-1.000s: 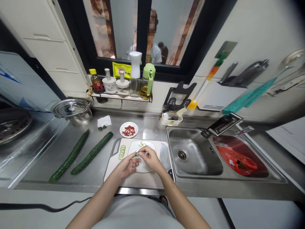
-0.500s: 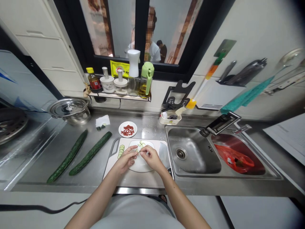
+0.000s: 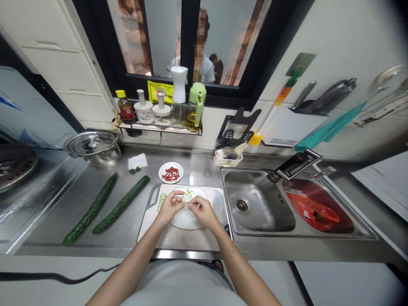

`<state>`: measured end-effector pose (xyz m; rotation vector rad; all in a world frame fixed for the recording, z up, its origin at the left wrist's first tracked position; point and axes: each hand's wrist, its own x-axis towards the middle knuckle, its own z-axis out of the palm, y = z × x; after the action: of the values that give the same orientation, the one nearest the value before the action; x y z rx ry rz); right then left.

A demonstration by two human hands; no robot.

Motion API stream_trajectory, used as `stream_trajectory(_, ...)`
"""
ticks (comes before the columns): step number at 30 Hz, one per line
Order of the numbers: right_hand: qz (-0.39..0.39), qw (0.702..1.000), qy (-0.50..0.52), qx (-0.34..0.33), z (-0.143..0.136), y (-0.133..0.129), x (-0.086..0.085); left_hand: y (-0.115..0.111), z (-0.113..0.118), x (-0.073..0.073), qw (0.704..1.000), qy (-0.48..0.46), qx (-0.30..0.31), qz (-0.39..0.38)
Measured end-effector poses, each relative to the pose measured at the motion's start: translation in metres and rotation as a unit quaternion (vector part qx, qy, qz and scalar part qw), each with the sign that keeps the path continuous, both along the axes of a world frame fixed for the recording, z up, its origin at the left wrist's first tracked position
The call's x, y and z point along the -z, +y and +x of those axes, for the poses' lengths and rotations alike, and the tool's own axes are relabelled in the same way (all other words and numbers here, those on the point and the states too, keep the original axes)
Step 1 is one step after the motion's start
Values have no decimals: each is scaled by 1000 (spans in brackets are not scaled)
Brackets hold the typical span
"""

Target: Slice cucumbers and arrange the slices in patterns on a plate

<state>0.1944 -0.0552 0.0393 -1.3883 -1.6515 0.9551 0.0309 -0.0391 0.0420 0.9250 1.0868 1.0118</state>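
My left hand (image 3: 171,206) is over the left part of a white plate (image 3: 188,222), thumb and index finger pinching a thin cucumber slice (image 3: 183,199). Close on its right, my right hand (image 3: 200,209) has its fingertips pinched together near that slice; what lies between them is too small to make out. Curled cucumber pieces (image 3: 190,193) lie at the plate's far side. The plate rests on a cutting board (image 3: 168,243). Overlapping cucumber slices (image 3: 161,199) lie left of my left hand, and a knife (image 3: 219,205) lies on the board's right side.
Two whole cucumbers (image 3: 91,209) lie at the left, below a lidded pot (image 3: 93,148). A small plate of red pieces (image 3: 171,173) stands behind the board. On the right are the sink (image 3: 264,208) and faucet (image 3: 295,165). Bottles (image 3: 195,107) stand on a shelf.
My left hand has turned slightly, its fingers now more raised and curled. The pinched slice shows more clearly between the hands. My right hand has hardly moved.
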Motion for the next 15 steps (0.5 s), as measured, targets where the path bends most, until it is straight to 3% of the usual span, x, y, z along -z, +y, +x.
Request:
stream_trajectory(7,-25,1000,8,5,4,-3,3,0,5,9,999,12,4,41)
stream_trajectory(15,-77,997,-6,17,16,-7,18,2,13,22,998,27,43,26)
